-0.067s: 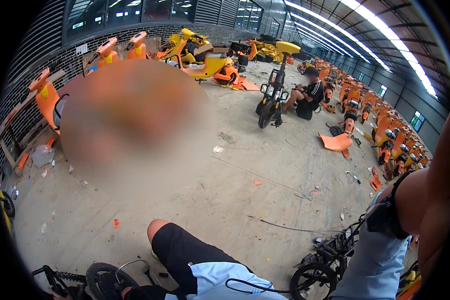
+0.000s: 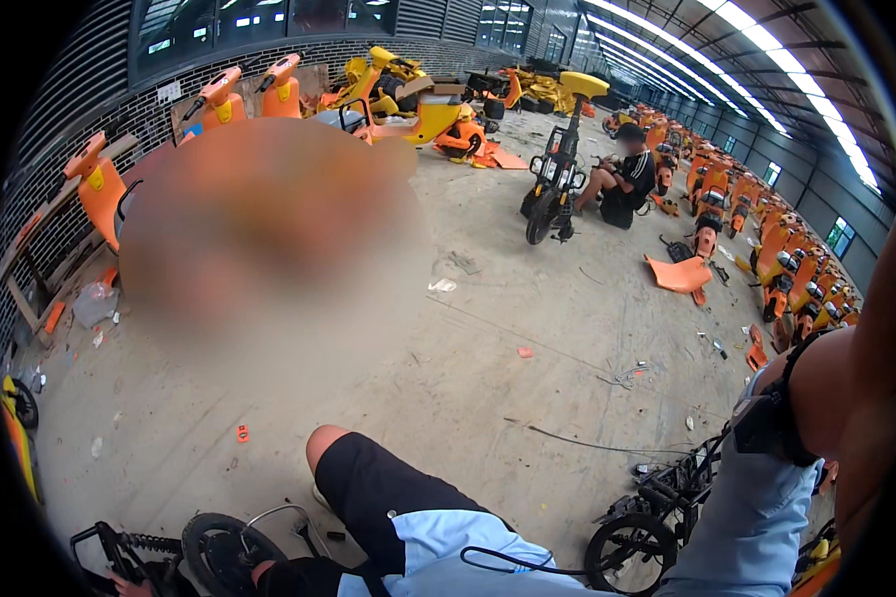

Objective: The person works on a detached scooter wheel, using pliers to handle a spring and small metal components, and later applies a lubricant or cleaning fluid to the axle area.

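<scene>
My left hand shows only in part at the lower left edge, against a black metal frame with a coil spring. Its fingers are mostly hidden, so I cannot tell whether they grip the frame. A black wheel with a bent metal tube stands beside it, close to my forearm. My right arm is bent and raised along the right edge, a black band round it above a light blue sleeve. The right hand lies outside the picture. Below that arm is a stripped black bike frame with a small wheel.
A person sits on the floor beside an upright stripped scooter with a yellow seat. Rows of orange scooters fill the right. An orange panel, cable and small debris lie on the concrete. A large patch at left is blurred.
The view has tilted slightly, so the floor and scooters sit a little further right in the picture. My arms keep about the same pose.
</scene>
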A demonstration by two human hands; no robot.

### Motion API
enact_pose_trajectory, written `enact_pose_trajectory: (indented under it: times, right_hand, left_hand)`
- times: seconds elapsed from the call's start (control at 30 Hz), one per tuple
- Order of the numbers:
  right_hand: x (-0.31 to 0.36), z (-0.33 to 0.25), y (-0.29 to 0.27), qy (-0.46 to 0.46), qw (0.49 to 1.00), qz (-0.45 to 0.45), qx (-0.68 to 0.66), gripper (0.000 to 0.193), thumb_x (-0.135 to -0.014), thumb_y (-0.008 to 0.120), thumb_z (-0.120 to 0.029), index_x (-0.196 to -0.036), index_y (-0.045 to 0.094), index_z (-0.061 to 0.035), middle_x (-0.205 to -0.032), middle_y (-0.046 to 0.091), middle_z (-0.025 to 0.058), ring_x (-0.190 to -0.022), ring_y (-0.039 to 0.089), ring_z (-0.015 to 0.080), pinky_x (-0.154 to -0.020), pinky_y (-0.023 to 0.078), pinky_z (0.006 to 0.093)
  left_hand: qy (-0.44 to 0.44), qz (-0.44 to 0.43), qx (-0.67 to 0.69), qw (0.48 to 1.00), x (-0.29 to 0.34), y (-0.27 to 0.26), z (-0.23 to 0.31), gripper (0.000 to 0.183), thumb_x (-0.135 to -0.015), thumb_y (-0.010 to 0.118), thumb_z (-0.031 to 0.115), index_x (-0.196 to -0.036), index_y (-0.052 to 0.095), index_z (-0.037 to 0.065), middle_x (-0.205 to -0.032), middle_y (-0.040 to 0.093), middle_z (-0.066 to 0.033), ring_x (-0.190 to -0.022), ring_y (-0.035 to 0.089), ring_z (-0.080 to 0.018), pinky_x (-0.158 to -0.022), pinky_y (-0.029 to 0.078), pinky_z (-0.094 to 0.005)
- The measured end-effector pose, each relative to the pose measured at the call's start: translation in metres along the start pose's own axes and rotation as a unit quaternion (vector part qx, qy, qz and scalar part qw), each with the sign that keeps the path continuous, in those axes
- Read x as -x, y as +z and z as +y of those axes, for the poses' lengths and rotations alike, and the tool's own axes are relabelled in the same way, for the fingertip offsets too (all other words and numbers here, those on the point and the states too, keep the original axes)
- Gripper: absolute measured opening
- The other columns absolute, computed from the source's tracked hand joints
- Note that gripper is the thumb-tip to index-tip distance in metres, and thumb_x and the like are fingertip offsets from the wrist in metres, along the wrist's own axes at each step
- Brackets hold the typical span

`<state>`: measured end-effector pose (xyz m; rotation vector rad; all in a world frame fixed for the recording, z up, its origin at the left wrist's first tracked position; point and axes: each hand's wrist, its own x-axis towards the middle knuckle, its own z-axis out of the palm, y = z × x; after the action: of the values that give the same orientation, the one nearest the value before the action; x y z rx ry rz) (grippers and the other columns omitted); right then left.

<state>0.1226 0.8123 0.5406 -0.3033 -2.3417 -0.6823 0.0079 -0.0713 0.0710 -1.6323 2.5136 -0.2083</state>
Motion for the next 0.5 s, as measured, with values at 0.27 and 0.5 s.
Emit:
enact_pose_trajectory:
  times: [0.27, 0.5]
  right_hand:
    - [-0.08, -0.158, -0.004, -0.274, 0.941, 0.004, -0.199, 0.114, -0.066, 0.072, -0.073, -0.147, 0.034, -0.0026, -0.149, 0.038, 0.0231, -0.135, 0.041, 0.0422, -0.104, 0.039, 0.0504]
    - [-0.085, -0.357, 0.079, -0.434, 0.63, -0.173, -0.62, 0.055, -0.076, 0.081, -0.02, -0.122, 0.058, -0.0003, -0.129, 0.057, 0.019, -0.119, 0.055, 0.0367, -0.101, 0.043, 0.0411]
  left_hand:
    - [0.129, 0.087, 0.079, 0.985, 0.001, 0.012, -0.004, 0.118, -0.07, 0.078, 0.035, -0.156, 0.0, 0.014, -0.136, 0.044, -0.0228, -0.124, 0.045, -0.0431, -0.105, 0.036, -0.0514]
    - [0.078, 0.055, 0.058, 0.994, 0.028, -0.047, -0.021, 0.124, -0.067, 0.081, 0.038, -0.156, -0.002, 0.012, -0.138, 0.039, -0.019, -0.126, 0.04, -0.0424, -0.108, 0.029, -0.0535]
